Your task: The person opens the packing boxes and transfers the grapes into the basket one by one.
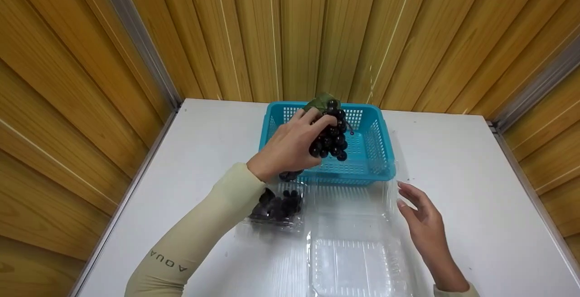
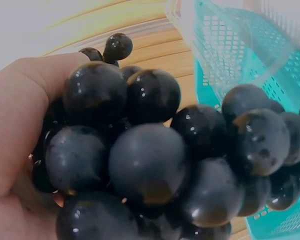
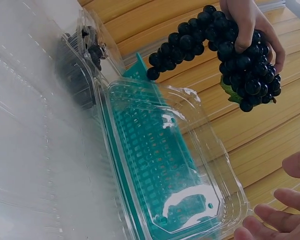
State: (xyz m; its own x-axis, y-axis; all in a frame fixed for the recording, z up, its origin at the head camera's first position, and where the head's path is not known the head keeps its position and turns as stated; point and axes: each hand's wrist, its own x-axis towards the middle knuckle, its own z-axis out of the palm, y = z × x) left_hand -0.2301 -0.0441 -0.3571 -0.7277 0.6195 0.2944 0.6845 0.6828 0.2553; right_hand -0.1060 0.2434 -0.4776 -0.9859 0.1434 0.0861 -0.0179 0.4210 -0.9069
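My left hand [image 1: 292, 143] grips a bunch of dark grapes [image 1: 333, 141] with a green leaf [image 1: 321, 101], above the blue-green plastic basket [image 1: 389, 156]. Part of the bunch trails down beyond the hand, as the right wrist view shows. Up close in the left wrist view, thumb and palm lie against the grapes [image 2: 147, 165]. In front of the basket stands an opened clear plastic clamshell box [image 1: 351, 265], its lid [image 3: 175, 165] raised against the basket side. My right hand [image 1: 423, 220] is beside that lid's right edge, fingers spread loosely, holding nothing.
Left of the opened box sits another clear box [image 1: 278, 208] with dark grapes inside, partly behind my left forearm. The white table [image 1: 453, 161] ends at a yellow wood-look wall [image 1: 299, 34] behind the basket, with similar walls at both sides.
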